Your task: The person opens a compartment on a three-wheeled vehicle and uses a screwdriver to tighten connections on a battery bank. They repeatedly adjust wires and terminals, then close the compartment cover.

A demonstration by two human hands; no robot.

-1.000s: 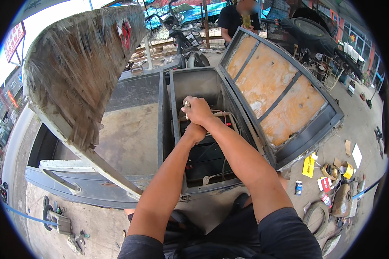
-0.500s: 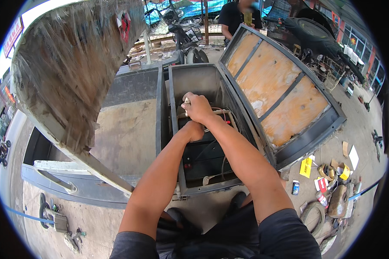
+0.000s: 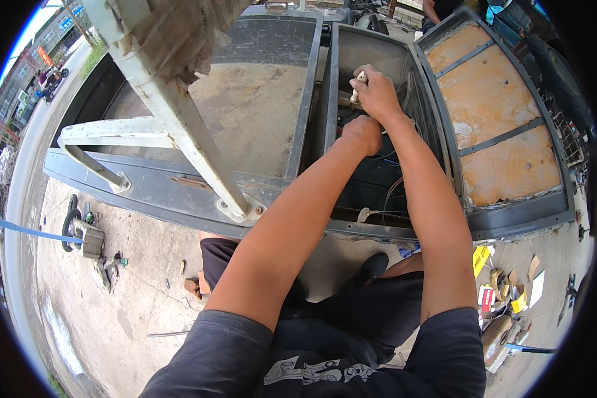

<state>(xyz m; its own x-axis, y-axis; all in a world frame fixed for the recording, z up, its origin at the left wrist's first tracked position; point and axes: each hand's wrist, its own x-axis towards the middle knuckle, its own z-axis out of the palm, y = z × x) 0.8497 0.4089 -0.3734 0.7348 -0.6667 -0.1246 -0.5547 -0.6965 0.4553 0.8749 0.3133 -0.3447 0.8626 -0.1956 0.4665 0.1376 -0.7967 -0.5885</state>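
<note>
Both my hands are inside a dark metal compartment [image 3: 333, 86], above black battery-like blocks [image 3: 376, 178]. My right hand [image 3: 378, 95] is closed around a small off-white piece [image 3: 356, 86], which sticks out beside the thumb; its exact kind is unclear. Just below and nearer to me, my left hand [image 3: 363, 134] is curled into a fist, its fingertips turned away, so whatever it holds is hidden. Thin wires [image 3: 393, 192] run along the right part of the compartment. My forearms cover part of the blocks.
A hinged lid [image 3: 504, 119] with a wooden inner panel leans open at the right. On the left lie a shallow cargo bed [image 3: 245, 119] and a whitish metal frame post [image 3: 186, 132]. Cardboard and yellow packaging [image 3: 481, 259] litter the ground at right. Another person's arm [image 3: 431, 12] shows at the far edge.
The whole view has shifted, so the compartment and my hands appear farther right and higher. My hands stay close together in the compartment, the right still gripping the off-white piece.
</note>
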